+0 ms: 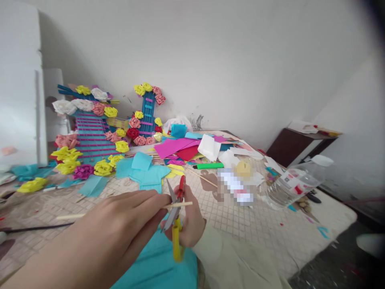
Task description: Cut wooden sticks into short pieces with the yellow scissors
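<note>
My left hand [120, 220] reaches across from the lower left, its fingers pinched on a thin pale wooden stick [185, 204]. The stick's short end sticks out to the right past my fingertips. In my right hand [194, 224] are scissors [177, 230] with one red and one yellow handle. Their blades stand apart and cross the stick close to my left fingertips. Another length of pale stick [70, 216] shows left of my left hand; whether it is the same piece is hidden. Under both hands lies turquoise material [168, 265].
Paper-flower-decorated ladder-like pieces [93, 138] [148, 114] lean at the back wall. Coloured paper sheets [173, 147], a green marker-like stick [209, 165] and a blurred white packet [236, 186] lie on the table [240, 224]. A plastic bottle [296, 182] stands at the right.
</note>
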The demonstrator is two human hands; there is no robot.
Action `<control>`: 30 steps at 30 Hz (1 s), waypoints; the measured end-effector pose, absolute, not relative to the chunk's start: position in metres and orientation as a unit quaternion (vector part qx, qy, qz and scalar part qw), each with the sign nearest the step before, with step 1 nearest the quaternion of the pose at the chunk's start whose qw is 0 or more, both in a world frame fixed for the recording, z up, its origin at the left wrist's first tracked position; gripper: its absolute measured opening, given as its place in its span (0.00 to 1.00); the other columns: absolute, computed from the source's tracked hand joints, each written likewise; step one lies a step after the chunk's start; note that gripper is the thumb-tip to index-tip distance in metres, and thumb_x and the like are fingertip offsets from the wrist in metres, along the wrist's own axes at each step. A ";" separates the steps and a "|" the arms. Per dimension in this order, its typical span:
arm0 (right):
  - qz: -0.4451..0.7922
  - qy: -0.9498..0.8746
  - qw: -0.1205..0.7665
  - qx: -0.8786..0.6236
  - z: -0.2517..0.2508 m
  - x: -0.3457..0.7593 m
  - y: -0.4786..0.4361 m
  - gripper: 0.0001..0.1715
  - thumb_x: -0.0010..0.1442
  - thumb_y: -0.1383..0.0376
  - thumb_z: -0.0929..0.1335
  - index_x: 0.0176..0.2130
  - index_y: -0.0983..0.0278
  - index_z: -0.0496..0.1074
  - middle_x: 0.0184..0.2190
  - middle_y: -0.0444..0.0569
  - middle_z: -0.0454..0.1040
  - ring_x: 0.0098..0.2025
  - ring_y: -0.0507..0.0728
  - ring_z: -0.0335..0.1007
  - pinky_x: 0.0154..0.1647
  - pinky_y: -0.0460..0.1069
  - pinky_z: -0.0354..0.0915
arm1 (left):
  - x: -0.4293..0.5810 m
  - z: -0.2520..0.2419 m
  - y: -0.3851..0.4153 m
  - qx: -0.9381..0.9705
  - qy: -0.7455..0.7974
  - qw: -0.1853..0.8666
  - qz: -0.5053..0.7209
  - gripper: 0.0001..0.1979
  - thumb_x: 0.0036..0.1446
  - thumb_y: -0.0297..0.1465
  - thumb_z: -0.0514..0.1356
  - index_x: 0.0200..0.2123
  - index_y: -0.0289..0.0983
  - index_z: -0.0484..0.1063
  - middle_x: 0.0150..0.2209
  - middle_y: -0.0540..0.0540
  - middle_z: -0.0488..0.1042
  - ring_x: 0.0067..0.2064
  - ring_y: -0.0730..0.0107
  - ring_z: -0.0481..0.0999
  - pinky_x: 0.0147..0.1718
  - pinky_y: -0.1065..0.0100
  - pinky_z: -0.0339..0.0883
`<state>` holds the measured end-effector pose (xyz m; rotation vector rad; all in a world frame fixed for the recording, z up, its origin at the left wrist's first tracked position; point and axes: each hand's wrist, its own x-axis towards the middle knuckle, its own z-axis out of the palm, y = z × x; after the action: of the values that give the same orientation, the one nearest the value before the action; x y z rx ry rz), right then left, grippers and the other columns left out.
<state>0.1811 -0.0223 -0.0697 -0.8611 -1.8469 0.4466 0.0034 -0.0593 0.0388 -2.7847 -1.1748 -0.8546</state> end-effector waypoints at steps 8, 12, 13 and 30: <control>0.216 -0.747 0.525 -0.345 -0.074 0.177 -0.023 0.35 0.50 0.55 0.68 0.54 0.62 0.57 0.42 0.53 0.66 0.44 0.63 0.68 0.47 0.58 0.68 | 0.001 0.044 -0.055 -0.890 -0.377 0.050 -0.252 0.19 0.67 0.39 0.42 0.40 0.46 0.73 0.35 0.51 0.78 0.27 0.72 0.75 0.26 0.74 0.66; 0.235 -0.741 0.534 -0.333 -0.071 0.179 -0.021 0.39 0.48 0.58 0.67 0.56 0.65 0.53 0.47 0.57 0.65 0.49 0.66 0.66 0.50 0.60 0.66 | 0.006 0.046 -0.053 -0.892 -0.367 0.078 -0.252 0.19 0.68 0.38 0.42 0.44 0.45 0.72 0.36 0.52 0.78 0.30 0.71 0.76 0.28 0.72 0.67; 0.252 -0.742 0.532 -0.321 -0.067 0.179 -0.021 0.37 0.47 0.58 0.67 0.54 0.65 0.55 0.44 0.55 0.66 0.46 0.65 0.66 0.48 0.59 0.66 | 0.008 0.047 -0.053 -0.892 -0.365 0.085 -0.252 0.18 0.68 0.37 0.42 0.44 0.44 0.71 0.36 0.52 0.78 0.30 0.71 0.77 0.27 0.72 0.67; 0.483 -0.693 0.486 -0.225 -0.052 0.174 -0.020 0.37 0.51 0.46 0.70 0.52 0.60 0.57 0.44 0.50 0.61 0.48 0.60 0.59 0.53 0.57 0.59 | 0.008 0.043 -0.048 -0.869 -0.382 0.211 -0.234 0.17 0.68 0.36 0.41 0.46 0.42 0.69 0.36 0.49 0.80 0.26 0.63 0.78 0.19 0.66 0.64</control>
<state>0.1741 -0.0201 -0.0522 -0.5466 -1.6869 1.1759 0.0080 -0.0483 0.0430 -2.4136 -1.0616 -0.6492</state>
